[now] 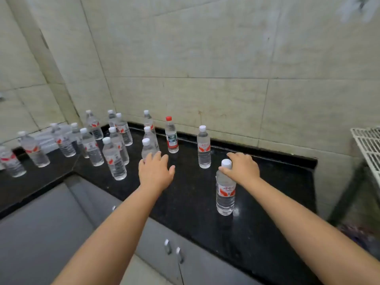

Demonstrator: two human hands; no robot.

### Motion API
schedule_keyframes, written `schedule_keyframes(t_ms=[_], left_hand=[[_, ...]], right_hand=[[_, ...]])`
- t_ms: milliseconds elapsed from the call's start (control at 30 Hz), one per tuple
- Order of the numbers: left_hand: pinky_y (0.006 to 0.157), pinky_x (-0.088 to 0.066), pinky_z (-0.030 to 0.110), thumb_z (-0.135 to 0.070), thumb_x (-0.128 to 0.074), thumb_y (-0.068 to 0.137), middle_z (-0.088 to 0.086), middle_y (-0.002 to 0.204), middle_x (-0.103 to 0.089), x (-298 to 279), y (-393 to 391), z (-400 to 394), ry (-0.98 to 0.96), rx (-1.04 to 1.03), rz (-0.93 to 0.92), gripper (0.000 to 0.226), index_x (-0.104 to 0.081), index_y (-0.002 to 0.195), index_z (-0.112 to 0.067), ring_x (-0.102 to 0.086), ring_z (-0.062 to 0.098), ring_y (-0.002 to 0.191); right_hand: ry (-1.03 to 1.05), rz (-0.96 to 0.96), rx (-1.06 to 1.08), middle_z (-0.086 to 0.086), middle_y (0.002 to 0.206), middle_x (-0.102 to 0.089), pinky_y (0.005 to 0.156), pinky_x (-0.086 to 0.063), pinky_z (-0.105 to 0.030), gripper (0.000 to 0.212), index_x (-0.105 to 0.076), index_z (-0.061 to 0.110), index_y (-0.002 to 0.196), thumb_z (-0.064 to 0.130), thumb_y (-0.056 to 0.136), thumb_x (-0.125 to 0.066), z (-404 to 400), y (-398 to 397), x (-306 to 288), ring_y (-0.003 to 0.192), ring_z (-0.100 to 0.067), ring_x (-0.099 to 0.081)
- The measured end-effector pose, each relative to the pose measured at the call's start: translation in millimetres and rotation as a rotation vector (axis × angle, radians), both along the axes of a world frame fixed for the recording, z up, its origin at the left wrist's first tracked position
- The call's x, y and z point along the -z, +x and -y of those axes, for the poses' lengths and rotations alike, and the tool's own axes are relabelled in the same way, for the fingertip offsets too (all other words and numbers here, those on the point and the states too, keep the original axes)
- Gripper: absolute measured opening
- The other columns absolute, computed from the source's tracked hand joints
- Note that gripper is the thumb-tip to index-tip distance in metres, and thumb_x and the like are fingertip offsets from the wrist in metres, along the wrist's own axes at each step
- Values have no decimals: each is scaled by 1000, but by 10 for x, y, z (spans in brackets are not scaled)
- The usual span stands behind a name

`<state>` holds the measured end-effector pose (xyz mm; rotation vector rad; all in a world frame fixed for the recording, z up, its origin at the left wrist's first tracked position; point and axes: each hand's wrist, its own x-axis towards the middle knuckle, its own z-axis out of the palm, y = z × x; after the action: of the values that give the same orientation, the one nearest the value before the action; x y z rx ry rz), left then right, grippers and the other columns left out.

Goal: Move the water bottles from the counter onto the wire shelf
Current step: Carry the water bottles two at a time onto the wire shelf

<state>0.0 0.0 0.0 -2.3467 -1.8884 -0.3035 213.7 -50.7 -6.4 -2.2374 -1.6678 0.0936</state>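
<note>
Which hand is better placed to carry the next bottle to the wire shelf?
Right. The right hand is at the nearest bottle, on the side of the wire shelf; the left hand is farther away.

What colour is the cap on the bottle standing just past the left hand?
White cap, clearest in the head view; the bottle stands just beyond the left hand.

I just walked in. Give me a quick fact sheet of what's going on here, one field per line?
Setting: black counter in a tiled corner
Bottles: many upright clear water bottles, mostly white-capped
Odd one: red-capped bottle near the wall
Left hand: open, reaching toward a white-capped bottle
Right hand: fingers by the cap of the nearest bottle; grip unclear
Destination: wire shelf at right edge, nothing visible on it
</note>
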Motion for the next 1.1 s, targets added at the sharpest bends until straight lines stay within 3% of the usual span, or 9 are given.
schedule_keyframes(t_ms=[133,267,500,733,833,900,1100], left_hand=[[106,-33,41,-38,-40,95,5,145,-40,90,-87,-685,-40,36,-32,43,-45,131,-15,-33,26,135],[103,-36,41,-39,-40,95,5,142,-42,172,-194,-1280,-70,111,-42,45,-43,133,-16,-36,26,133],[97,-41,41,-35,-47,93,8,135,-44,122,-633,-2121,-63,261,-108,41,-44,130,-16,-41,27,125],[86,-48,39,-27,-44,96,15,121,-58,92,-838,-2711,-318,410,-96,30,-49,118,-8,-58,31,109],[87,-48,34,-31,-56,90,11,119,-59,61,-796,-2768,-314,490,-101,33,-52,115,-9,-58,26,108],[86,-48,33,-27,-54,91,12,121,-56,36,-769,-2734,-312,543,-152,32,-51,117,-8,-57,26,109],[87,-47,37,-22,-51,90,15,120,-51,39,-738,-2448,-295,709,-376,31,-51,119,-11,-54,32,110]], right_hand=[[-203,-79,69,-14,121,-58,77,-45,-31,41,-54,11,118,29,82,-59,-390,-80,25,109,-31,-56],[-318,-41,149,-11,113,-62,79,-49,-31,30,-60,11,108,18,79,-62,-690,-283,-2,103,-28,-59],[-322,-53,267,-10,110,-63,74,-47,-31,25,-63,14,102,16,77,-60,-1151,-1000,-40,100,-28,-60],[-289,-254,330,-6,101,-62,66,-45,-27,23,-65,15,98,17,75,-63,-1534,-1293,-95,77,-18,-53],[-295,-214,289,-6,110,-61,70,-43,-26,25,-63,16,102,17,77,-61,-1689,-1400,-52,93,-22,-59],[-296,-154,261,-9,114,-59,70,-40,-27,26,-61,16,104,16,78,-59,-1741,-1466,-8,101,-25,-58],[-326,29,171,-17,115,-47,68,-38,-32,24,-51,5,108,11,84,-51,-1695,-1611,37,98,-36,-56]])
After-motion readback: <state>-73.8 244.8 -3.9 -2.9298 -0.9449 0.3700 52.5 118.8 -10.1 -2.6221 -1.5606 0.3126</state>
